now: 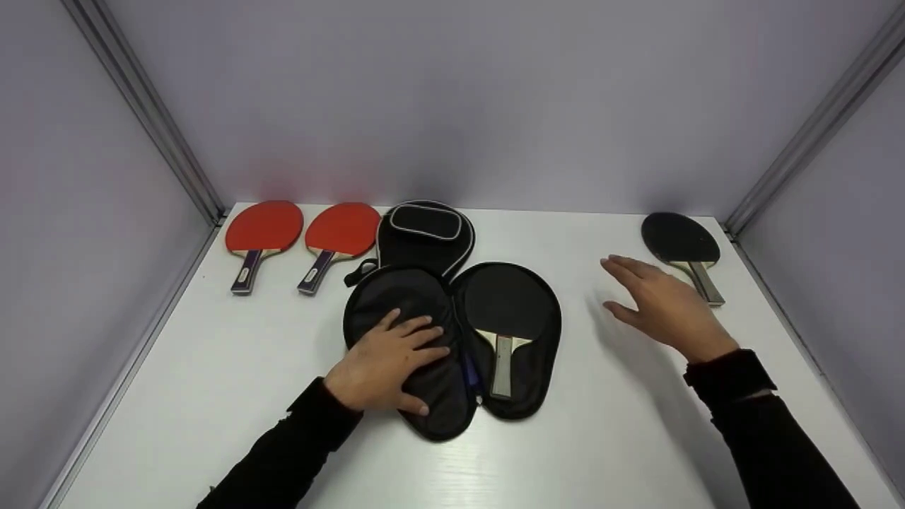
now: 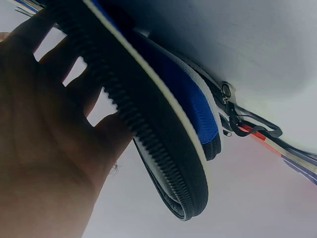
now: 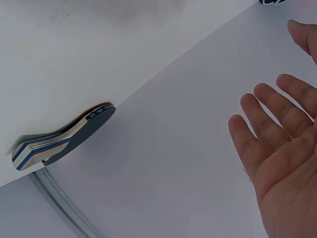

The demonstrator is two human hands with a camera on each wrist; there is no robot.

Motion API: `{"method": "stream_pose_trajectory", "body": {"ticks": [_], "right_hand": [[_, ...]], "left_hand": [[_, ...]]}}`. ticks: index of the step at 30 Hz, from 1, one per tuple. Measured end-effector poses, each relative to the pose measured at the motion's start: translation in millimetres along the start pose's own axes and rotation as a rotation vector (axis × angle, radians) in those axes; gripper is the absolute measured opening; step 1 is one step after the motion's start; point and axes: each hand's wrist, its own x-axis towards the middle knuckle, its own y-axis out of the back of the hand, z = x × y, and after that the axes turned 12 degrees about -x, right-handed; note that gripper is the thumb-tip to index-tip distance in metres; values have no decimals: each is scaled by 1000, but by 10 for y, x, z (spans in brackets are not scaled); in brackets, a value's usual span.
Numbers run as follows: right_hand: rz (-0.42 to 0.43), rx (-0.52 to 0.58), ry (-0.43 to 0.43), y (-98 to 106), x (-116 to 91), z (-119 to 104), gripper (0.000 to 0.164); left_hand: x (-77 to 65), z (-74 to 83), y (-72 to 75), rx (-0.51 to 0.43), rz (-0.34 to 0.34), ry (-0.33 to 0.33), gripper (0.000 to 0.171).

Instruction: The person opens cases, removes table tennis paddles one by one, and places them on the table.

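An unzipped black paddle case (image 1: 438, 417) lies spread in two halves on the white table. My left hand (image 1: 389, 364) rests with spread fingers on its left half; the left wrist view shows the zipper edge (image 2: 148, 114) close by the palm. In the right half lies a black table tennis paddle (image 1: 503, 311), its handle pointing toward me. My right hand (image 1: 668, 311) is held over the table at the right, fingers extended, holding nothing. Just beyond it lies another black paddle (image 1: 680, 239), also in the right wrist view as a paddle (image 3: 64, 139) seen edge-on.
Two red paddles (image 1: 264, 225) (image 1: 343, 230) with dark handles lie at the back left. A second black case (image 1: 424, 244) with white piping and a strap sits behind the spread one, partly covered by it. Pale walls (image 1: 452, 106) enclose the white table (image 1: 212, 396).
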Motion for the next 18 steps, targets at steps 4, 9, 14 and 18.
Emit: {"method": "stream_pose_trajectory", "body": {"ticks": [4, 9, 14, 18], "right_hand": [[1, -19, 22, 5, 3, -159, 70], [8, -28, 64, -8, 18, -363, 73], [26, -43, 132, -23, 28, -565, 75], [41, -67, 194, -30, 26, -728, 76]], "left_hand": [[1, -1, 1, 6, 4, -3, 94], [-5, -7, -6, 7, 13, -7, 94], [-3, -9, -6, 5, 12, -8, 94], [-1, -10, -6, 3, 7, -6, 94]]}}
